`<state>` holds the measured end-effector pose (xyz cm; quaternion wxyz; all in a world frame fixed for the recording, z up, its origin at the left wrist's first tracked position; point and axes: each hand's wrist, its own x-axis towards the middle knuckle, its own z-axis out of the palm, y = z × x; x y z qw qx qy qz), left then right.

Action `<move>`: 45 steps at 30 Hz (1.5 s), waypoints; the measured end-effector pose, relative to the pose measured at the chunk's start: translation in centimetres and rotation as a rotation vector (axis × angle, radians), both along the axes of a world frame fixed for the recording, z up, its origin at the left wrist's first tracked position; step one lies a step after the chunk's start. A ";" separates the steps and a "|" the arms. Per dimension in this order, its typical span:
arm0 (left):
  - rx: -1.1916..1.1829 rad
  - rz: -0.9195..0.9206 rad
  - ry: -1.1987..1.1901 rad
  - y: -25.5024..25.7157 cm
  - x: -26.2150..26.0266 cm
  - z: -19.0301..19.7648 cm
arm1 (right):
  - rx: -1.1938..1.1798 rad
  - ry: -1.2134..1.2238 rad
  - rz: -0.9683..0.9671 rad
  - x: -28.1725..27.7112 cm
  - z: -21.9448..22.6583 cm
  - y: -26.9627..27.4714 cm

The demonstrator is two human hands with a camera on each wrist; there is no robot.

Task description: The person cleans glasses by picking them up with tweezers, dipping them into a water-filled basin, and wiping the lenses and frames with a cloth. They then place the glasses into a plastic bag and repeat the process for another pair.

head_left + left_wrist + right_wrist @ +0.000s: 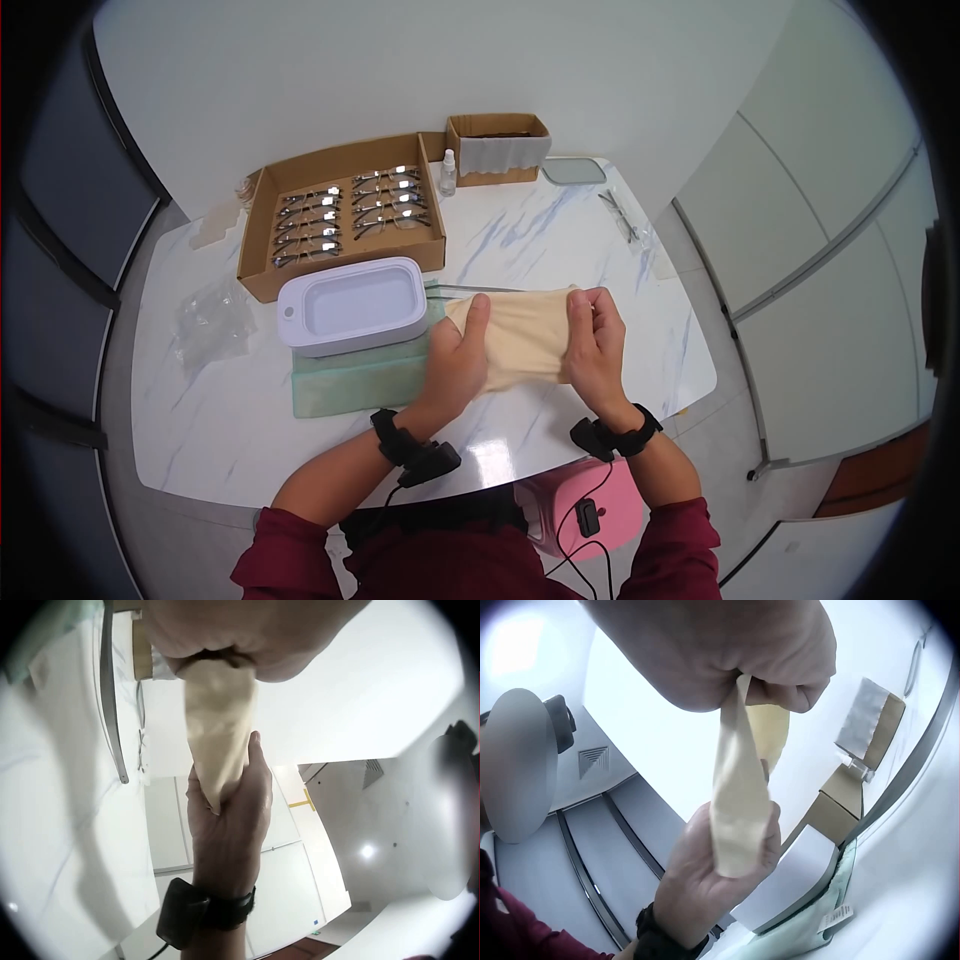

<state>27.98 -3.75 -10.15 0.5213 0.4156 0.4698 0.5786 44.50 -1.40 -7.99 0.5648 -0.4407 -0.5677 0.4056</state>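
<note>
A cream cloth (pixel 527 335) is stretched between both hands above the front part of the table. My left hand (pixel 458 362) grips its left edge, thumb on top. At the opposite edge, my right hand (pixel 597 350) pinches the fabric between thumb and curled fingers. The wrist views show the cloth (pixel 217 712) hanging in folds from the grip. Behind it on the table lies a long grey metal tool (pixel 470 289) resembling tweezers, partly hidden by the cloth. To the left of the hands stands a pale lavender oblong tub (pixel 355 340) with a round button.
A green cloth (pixel 350 388) lies under the tub. Behind, a cardboard tray (pixel 345 262) holds several pairs of glasses, beside a spray bottle (pixel 448 175) and cardboard box (pixel 500 130). Clear plastic bags (pixel 215 320) lie at left; one pair of glasses (pixel 620 215) lies far right.
</note>
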 end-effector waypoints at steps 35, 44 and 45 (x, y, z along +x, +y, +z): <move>-0.158 0.040 -0.122 2.3 -0.1 -2.6 | -0.025 -0.180 -0.049 1.4 -0.9 -1.7; -0.213 0.198 -0.313 3.3 1.0 -3.2 | -0.023 -0.146 -0.041 0.5 -0.7 -1.6; -0.316 0.114 -0.382 3.6 0.9 -3.9 | -0.031 -0.180 -0.038 0.7 -0.7 -1.4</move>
